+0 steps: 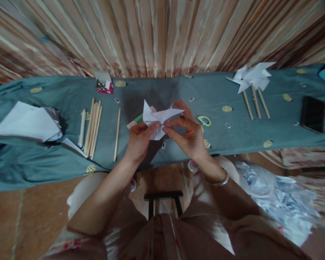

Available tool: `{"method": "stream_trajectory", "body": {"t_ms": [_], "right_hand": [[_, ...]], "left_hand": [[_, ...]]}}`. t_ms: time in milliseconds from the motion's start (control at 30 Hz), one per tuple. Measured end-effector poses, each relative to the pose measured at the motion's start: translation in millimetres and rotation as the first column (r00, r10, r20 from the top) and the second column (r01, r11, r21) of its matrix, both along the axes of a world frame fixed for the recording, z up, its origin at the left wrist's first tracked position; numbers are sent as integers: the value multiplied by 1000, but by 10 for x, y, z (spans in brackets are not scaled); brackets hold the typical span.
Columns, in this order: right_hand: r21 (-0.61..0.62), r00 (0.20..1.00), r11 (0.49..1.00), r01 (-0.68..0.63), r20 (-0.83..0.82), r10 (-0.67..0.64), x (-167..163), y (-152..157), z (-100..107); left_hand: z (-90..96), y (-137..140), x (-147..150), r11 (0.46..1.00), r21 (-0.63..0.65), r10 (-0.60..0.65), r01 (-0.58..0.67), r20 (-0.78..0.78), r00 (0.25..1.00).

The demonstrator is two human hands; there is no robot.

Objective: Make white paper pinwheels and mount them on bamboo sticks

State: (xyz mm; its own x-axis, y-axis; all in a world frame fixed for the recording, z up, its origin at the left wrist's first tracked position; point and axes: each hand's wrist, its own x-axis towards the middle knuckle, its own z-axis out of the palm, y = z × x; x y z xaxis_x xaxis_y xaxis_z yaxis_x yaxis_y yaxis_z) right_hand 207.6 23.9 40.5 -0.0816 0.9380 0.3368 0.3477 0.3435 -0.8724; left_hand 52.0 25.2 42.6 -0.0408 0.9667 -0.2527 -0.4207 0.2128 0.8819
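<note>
Shirt front (pixel 157 238) nearest camera, forearms going forward from it. Folded white paper (pixel 157 116) sits right between the hands, touching both, so neither is nearer. Left hand (pixel 139 141) grips its left side, thumb on top; right hand (pixel 188 133) pinches near its centre, thumb and index together; can't tell if anything small is in there. No clear long axis: one point goes up and away above left thumb, one out over right fingers. Lone stick (pixel 117 134) just left of left hand, lengthwise fore-aft. Scissors (pixel 204 120) just beside right hand.
</note>
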Motion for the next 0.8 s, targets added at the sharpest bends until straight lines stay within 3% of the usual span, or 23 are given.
{"method": "stream_trajectory", "body": {"t_ms": [800], "right_hand": [[-60, 997, 995, 75, -20, -77, -62, 54, 12]], "left_hand": [[-6, -32, 2, 999, 36, -39, 39, -22, 999]]}}
